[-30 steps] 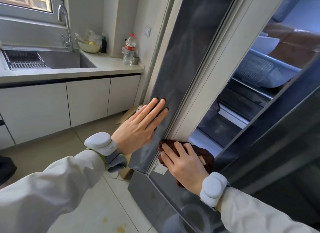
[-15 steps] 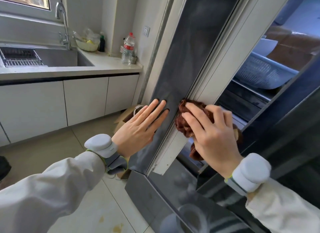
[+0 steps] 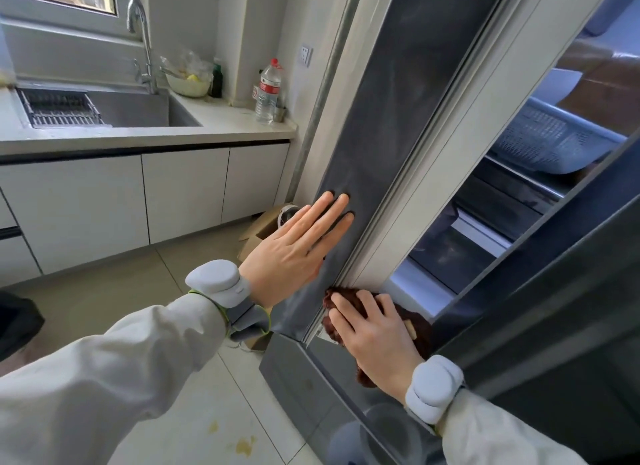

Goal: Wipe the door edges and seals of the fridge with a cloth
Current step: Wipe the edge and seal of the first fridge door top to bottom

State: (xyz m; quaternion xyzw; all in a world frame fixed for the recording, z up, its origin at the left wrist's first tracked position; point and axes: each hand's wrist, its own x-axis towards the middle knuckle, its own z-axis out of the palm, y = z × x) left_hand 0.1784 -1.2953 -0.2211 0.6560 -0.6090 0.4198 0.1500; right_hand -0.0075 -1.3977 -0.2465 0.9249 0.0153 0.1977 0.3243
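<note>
Head view, lower centre-right: right hand (image 3: 377, 333) presses a dark brown cloth (image 3: 420, 329) against the bottom end of the white door edge (image 3: 446, 153), fingers bent over the cloth and gripping it. Cloth sits at the lower corner of the open fridge door (image 3: 391, 94), touching the pale seal strip, partly hidden under the hand. Left hand (image 3: 298, 250), centre frame, lies flat on the door's dark glossy front, fingers straight and together, holding nothing. Both wrists carry pale grey bands, sleeves off-white. Right of the door edge, fridge interior with a white perforated basket (image 3: 550, 135) on a shelf. Upper left: steel sink (image 3: 138, 108), faucet (image 3: 140, 32), countertop with a water bottle (image 3: 268, 90). Cardboard box (image 3: 261, 225) on the tiled floor behind the left hand.
</note>
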